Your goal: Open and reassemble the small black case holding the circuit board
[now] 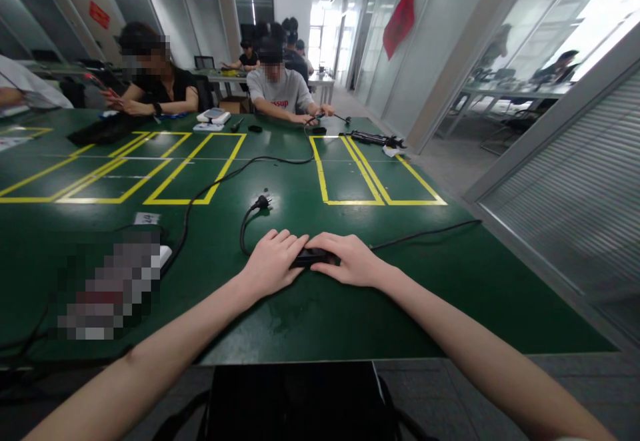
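Both of my hands rest near the front of the green table (400, 314), gripping a black power adapter (314, 258) lying between them. My left hand (269, 262) is closed over its left end, fingers together on top. Around the right end, the thumb and fingers of my right hand (350, 259) are wrapped from front and back. A short black cord with a plug (261, 203) curls out behind my left hand, its prongs pointing right. From behind my right hand a thin black cable (425, 233) runs to the table's right edge. My palms hide the adapter's ends.
Left of my arm lies a blurred-out object beside a white power strip (164, 257), whose black cable (230, 173) crosses the table. Yellow tape rectangles (350, 202) mark the surface. Across sit co-workers (280, 91); a black folded stand (375, 139) lies at the far right.
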A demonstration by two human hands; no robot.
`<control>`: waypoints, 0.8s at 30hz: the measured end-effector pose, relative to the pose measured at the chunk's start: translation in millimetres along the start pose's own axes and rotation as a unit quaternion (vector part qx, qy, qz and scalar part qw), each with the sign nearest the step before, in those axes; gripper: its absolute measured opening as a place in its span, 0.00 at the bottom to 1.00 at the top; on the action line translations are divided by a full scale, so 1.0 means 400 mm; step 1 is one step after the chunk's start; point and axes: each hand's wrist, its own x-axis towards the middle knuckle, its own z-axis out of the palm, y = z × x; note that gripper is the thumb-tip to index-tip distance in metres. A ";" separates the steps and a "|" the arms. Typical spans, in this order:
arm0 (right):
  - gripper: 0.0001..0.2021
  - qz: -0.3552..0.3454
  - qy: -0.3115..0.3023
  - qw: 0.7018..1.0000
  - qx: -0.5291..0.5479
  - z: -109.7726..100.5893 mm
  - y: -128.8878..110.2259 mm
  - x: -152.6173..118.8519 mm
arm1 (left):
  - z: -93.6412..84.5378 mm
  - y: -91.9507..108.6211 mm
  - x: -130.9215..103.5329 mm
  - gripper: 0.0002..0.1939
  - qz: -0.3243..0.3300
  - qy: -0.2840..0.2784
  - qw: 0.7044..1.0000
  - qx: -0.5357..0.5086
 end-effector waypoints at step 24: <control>0.20 0.151 -0.073 0.910 0.380 -0.006 0.025 0.012 | -0.013 -0.010 -0.002 0.16 0.064 0.067 0.995 -0.042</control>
